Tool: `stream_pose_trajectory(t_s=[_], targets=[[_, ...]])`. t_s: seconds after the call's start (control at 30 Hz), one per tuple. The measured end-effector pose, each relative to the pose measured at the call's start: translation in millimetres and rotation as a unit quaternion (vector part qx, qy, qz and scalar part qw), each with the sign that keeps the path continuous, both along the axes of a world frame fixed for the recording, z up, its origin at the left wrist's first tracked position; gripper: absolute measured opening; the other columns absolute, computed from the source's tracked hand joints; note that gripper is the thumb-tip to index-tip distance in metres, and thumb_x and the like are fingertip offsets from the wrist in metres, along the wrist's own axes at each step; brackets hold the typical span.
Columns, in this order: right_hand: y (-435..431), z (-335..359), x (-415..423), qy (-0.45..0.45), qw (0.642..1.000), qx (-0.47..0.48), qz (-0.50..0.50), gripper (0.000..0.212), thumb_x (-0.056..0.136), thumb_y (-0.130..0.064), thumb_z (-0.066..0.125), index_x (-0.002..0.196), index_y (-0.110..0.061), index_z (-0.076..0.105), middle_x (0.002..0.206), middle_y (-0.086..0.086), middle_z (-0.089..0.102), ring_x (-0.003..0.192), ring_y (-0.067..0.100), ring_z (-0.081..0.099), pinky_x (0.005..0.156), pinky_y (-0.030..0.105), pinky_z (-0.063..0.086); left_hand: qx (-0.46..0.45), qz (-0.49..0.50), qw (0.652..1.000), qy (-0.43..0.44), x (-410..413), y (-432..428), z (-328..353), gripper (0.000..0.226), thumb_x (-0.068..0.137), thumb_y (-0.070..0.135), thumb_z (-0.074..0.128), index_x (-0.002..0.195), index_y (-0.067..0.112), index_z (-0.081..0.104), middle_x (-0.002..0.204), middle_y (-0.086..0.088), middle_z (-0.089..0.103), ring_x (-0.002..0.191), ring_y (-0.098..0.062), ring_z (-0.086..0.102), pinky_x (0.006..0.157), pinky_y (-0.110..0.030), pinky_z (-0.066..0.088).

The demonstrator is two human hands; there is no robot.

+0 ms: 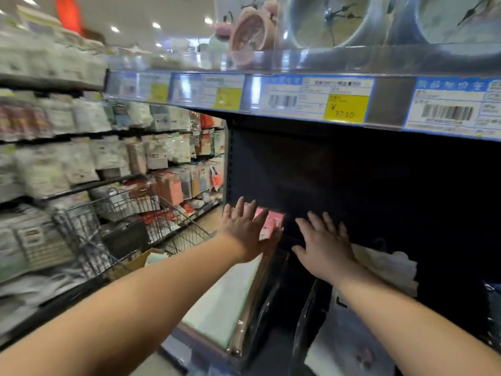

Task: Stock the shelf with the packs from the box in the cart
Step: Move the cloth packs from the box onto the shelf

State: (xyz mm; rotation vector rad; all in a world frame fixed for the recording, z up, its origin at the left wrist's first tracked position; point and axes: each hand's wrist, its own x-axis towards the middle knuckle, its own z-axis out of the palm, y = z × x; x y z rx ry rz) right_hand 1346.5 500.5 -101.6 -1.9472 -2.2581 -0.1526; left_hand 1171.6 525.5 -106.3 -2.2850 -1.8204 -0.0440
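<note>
- I see the pink pack [271,221] standing on edge at the left end of the dark shelf bay [352,185]; this is my landmark
- left hand [245,226] is flat against the pack's left face; fingers [240,207] are straight and slightly spread, gripping nothing
- right hand [324,245] is just right of the pack, palm down, with a dark gap between the two; fingers are spread wide and straight, holding nothing; I cannot tell whether the palm touches the shelf
- a white soft bundle [387,264] lies right of the pack, partly under the right wrist; whether they touch is unclear
- a pale flat pack [225,297] lies below and in front of the pink pack, under the left forearm; a brownish strip runs along its right edge
- black glossy wrapped items [271,308] stand below the pack, between the two forearms
- the wire cart [127,213] is left of the pack, in the aisle; it is blurred
- a brown cardboard edge [137,263] shows low by the cart, left of the pack; I cannot tell whether it is the box
- yellow price tag [346,109] reading 37.50 sits on the shelf rail above and right of the pack
- pink alarm clock [250,36] is on the top shelf, well above the pack
- hanging packets [162,156] fill the racks left of the pack and behind the cart; they are blurred
</note>
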Motion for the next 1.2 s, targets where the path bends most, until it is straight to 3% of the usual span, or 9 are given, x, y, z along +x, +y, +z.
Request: stream_pose_trajectory(t_s=[0.23, 0.4, 0.57, 0.77, 1.03, 1.2], targets=[[15, -6, -96, -0.001, 0.998, -0.005, 0.058, 0.061, 0.093, -0.055, 0.038, 0.146, -0.028, 0.024, 0.159, -0.003, 0.011, 0.148, 0.028, 0.005, 0.117, 0.05, 0.006, -0.001, 0.063, 0.997, -0.034, -98, -22, -7, 0.077, 0.093, 0.062, 0.029, 0.154, 0.023, 0.003, 0.162, -0.007, -0.003, 0.148, -0.034, -0.009, 0.117, -0.054, -0.001], [9, -8, -182, -0.011, 0.995, -0.033, 0.088, 0.061, 0.095, -0.04, 0.042, 0.15, -0.028, 0.018, 0.16, 0.0, 0.008, 0.148, 0.028, 0.002, 0.118, 0.051, 0.003, -0.014, 0.091, 0.995, -0.037, -190, -40, -17, 0.076, 0.094, 0.061, 0.031, 0.153, 0.021, 0.005, 0.162, -0.009, -0.002, 0.148, -0.035, -0.007, 0.118, -0.056, 0.003], [2, -21, -283, -0.039, 0.993, -0.047, 0.097, 0.065, 0.095, -0.044, 0.042, 0.151, -0.023, 0.015, 0.16, 0.002, 0.013, 0.148, 0.03, 0.007, 0.116, 0.056, 0.009, -0.052, 0.112, 0.991, -0.048, -298, -54, -37, 0.077, 0.093, 0.062, 0.034, 0.153, 0.025, 0.004, 0.162, -0.006, 0.0, 0.148, -0.034, -0.006, 0.118, -0.055, 0.005], [-6, -41, -395, -0.039, 0.992, -0.04, 0.112, 0.056, 0.094, -0.047, 0.043, 0.143, -0.024, 0.028, 0.151, 0.002, 0.029, 0.142, 0.027, 0.022, 0.113, 0.053, 0.021, -0.064, 0.147, 0.987, -0.025, -410, -76, -47, 0.076, 0.093, 0.061, 0.033, 0.153, 0.022, 0.007, 0.162, -0.007, 0.003, 0.148, -0.034, -0.003, 0.118, -0.054, 0.006], [2, -63, -473, -0.063, 0.987, -0.096, 0.111, 0.063, 0.094, -0.05, 0.041, 0.149, -0.025, 0.021, 0.158, 0.003, 0.021, 0.147, 0.03, 0.013, 0.116, 0.056, 0.012, -0.099, 0.167, 0.98, -0.041, -492, -75, -75, 0.076, 0.093, 0.061, 0.033, 0.153, 0.022, 0.007, 0.162, -0.008, 0.005, 0.148, -0.035, -0.001, 0.117, -0.055, 0.008], [34, -80, -504, -0.083, 0.985, -0.096, 0.121, 0.059, 0.094, -0.049, 0.041, 0.145, -0.025, 0.027, 0.15, 0.002, 0.033, 0.14, 0.027, 0.027, 0.115, 0.056, 0.02, -0.112, 0.183, 0.974, -0.072, -527, -55, -95, 0.078, 0.092, 0.061, 0.036, 0.153, 0.022, 0.008, 0.162, -0.009, 0.005, 0.148, -0.034, -0.002, 0.117, -0.054, 0.005]])
